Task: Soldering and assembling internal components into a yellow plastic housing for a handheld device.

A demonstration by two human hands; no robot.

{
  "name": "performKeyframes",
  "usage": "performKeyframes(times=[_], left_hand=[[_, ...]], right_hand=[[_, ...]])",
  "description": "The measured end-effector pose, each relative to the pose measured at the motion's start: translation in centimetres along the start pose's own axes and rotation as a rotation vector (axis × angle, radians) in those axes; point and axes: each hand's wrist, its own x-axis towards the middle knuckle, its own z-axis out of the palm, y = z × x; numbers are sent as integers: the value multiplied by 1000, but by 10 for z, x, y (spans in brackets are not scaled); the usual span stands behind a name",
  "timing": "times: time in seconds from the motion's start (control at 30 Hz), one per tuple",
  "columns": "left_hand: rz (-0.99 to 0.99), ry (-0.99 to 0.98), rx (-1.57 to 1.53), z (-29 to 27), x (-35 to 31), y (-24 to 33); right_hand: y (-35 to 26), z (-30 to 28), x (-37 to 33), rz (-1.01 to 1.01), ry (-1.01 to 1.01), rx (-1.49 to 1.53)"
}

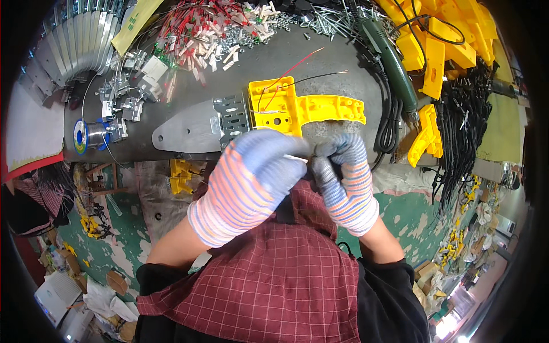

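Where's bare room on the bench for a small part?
Bare bench shows between the grey plate and the red wire pile, and between the yellow housing and the green driver. Crowded: the far edge with screws, the right with yellow shells and black cords.

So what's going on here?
A person in striped knit gloves works at a dark grey bench. Their left hand and right hand are close together at its near edge; the left is blurred, and anything held is unclear. Beyond lies an open yellow plastic handle shell with thin red and black wires, beside a tapered grey metal plate.
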Motion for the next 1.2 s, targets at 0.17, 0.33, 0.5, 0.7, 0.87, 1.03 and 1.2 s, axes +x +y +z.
performKeyframes(times=[0.17, 0.33, 0.5, 0.7, 0.87, 1.03, 1.2], left_hand=[[-743, 148, -1165, -4, -20, 4], [-854, 199, -1312, 10, -11, 15], [-813, 309, -1191, 17, -9, 15], [-549, 314, -693, 23, -7, 14], [18, 205, -14, 19, -1, -7], [-73, 256, 224, -10, -7, -33], [-697, 145, -734, 10, -16, 18]], right_hand=[[-10, -10, -3, 332, -15, 371], [-14, -8, -4, 273, -3, 383], [-31, -2, 8, 144, -73, -64], [-25, -17, -2, 206, -88, -128], [-31, -7, -1, 315, -40, 54], [-20, -7, -10, 290, 114, 89], [-18, 2, -7, 357, 141, 206]])
